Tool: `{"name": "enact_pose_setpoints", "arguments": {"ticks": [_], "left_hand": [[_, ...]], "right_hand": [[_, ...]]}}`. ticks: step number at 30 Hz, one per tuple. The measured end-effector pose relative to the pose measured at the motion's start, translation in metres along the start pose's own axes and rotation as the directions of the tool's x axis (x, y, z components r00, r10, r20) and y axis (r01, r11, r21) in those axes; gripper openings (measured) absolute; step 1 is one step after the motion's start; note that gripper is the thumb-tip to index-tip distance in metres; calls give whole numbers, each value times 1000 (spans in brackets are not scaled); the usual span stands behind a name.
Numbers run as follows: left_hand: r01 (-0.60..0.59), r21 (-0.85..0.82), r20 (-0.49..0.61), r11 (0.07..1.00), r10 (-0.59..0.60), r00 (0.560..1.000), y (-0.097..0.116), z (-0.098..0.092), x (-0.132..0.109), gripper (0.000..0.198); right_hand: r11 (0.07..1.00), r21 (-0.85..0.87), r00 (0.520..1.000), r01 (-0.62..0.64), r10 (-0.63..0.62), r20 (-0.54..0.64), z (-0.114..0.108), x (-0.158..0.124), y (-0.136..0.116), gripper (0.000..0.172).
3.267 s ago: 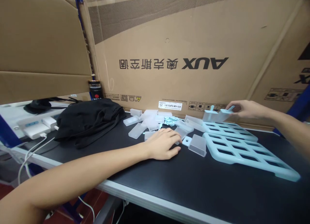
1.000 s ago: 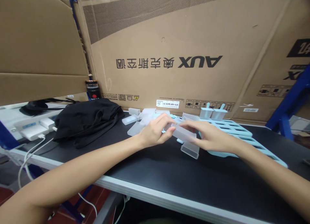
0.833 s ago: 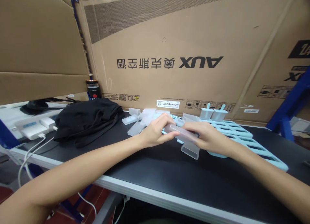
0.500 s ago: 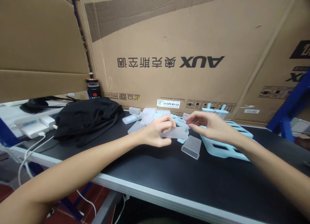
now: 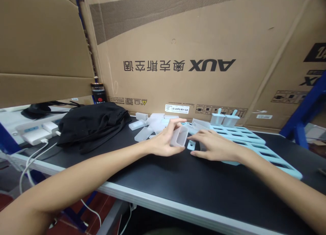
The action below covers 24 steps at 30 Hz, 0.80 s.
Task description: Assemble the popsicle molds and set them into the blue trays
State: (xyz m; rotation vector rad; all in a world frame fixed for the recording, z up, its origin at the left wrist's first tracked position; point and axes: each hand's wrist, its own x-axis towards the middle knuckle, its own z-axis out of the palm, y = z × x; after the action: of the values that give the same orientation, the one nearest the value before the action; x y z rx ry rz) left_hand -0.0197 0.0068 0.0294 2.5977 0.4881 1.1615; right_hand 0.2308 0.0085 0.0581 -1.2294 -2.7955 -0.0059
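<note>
— What does the left hand (image 5: pixel 163 142) hold?
— A translucent mould cup (image 5: pixel 179 136), pinched just above the desk (image 5: pixel 178 184).
— The right hand (image 5: pixel 216 147)?
— Flat, fingers spread, beside a small blue lid (image 5: pixel 191 145).

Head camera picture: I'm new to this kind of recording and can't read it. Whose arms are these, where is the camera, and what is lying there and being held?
The camera sits on a person's head, looking down at their own bare arms. The left hand holds a frosted plastic mould cup, open end towards us. The right hand lies flat, fingers by a small pale blue lid. On the black table lie more frosted cups, a pale blue grid tray with two filled moulds, and a black cloth. Cardboard boxes stand behind.
</note>
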Motion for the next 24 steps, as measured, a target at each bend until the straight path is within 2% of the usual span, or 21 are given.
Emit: {"name": "enact_pose_setpoints", "arguments": {"ticks": [2,3,6,8,11,14,18,20,24], "left_hand": [[11,13,34,1000,-12,999,4,1,0,80],[13,8,55,1000,-13,998,6,2,0,76],[35,-17,108,999,-32,994,9,3,1,45],[80,-27,124,996,-76,989,9,5,1,35],[133,-26,107,991,-130,986,5,7,-1,39],[101,-7,71,995,-100,992,0,7,-3,45],[44,49,57,998,-46,997,-5,8,-6,72],[-10,96,50,995,6,999,-9,10,-6,81],[-189,155,-24,970,195,981,-15,12,-3,76]], "right_hand": [[999,49,1000,16,-17,10,5,4,-4,61],[996,91,1000,21,-22,18,7,5,-5,60],[975,223,996,13,-34,88,6,6,-9,62],[961,277,990,-5,-35,139,3,6,-11,59],[955,297,987,0,-47,151,-1,4,-14,44],[950,306,986,54,-99,135,-3,3,-19,35],[929,345,975,137,-188,120,-12,-2,-20,27],[913,387,978,125,-179,107,-22,-7,-18,29],[811,580,997,72,-72,-23,-42,-18,-15,32]]}}
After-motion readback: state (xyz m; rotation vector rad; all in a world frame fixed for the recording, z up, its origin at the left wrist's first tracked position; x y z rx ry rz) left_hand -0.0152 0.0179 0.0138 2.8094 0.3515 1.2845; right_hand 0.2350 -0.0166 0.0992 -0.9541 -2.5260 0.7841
